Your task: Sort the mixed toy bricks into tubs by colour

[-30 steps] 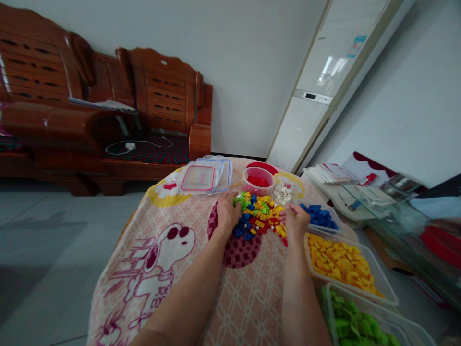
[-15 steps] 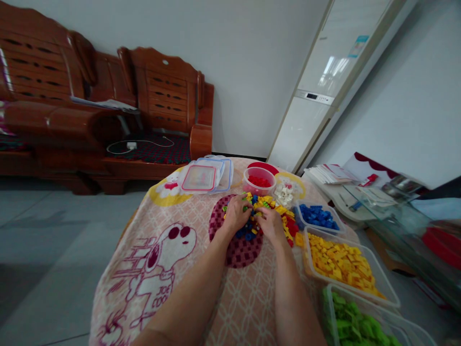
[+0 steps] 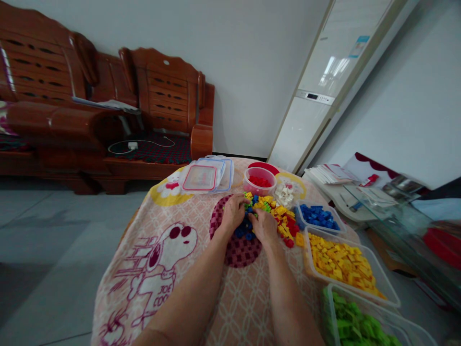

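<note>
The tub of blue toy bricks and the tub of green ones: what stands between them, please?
In the head view, the tub of yellow toy bricks stands between the blue-brick tub and the green-brick tub.

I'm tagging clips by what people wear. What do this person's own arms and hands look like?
No sleeve, watch or bracelet shows on the left arm or right arm. The left hand and right hand wear no gloves; rings would be too small to make out.
</note>
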`<state>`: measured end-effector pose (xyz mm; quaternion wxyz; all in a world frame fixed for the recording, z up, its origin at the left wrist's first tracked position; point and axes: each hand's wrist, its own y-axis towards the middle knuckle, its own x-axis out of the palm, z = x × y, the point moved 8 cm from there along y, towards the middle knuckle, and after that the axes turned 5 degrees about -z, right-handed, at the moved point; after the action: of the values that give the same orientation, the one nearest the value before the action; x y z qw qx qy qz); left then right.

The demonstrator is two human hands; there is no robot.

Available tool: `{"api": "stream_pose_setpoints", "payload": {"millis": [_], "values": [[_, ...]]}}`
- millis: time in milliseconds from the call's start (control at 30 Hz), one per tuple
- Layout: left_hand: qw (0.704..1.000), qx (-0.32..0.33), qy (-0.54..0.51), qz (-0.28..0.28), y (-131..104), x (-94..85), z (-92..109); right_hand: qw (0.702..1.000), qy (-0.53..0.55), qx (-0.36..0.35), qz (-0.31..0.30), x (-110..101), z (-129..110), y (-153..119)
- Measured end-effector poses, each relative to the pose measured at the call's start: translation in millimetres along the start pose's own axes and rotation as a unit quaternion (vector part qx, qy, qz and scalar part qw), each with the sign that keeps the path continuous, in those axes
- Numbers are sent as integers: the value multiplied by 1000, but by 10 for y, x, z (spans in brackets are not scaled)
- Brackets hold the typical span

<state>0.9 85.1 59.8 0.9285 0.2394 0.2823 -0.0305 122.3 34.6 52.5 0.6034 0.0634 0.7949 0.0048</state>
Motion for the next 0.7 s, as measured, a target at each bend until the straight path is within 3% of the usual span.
{"api": "stream_pose_setpoints", "payload": {"millis": [133, 333, 700], "values": [[998, -18, 52, -2, -4, -28, -43, 1000, -2, 13, 10, -14, 19, 1], [994, 18, 101, -35, -12, 42, -10, 999, -13, 33, 11, 8, 41, 5], [992, 38, 108, -50, -7, 119, 37, 997, 43, 41, 47, -26, 109, 20]]}}
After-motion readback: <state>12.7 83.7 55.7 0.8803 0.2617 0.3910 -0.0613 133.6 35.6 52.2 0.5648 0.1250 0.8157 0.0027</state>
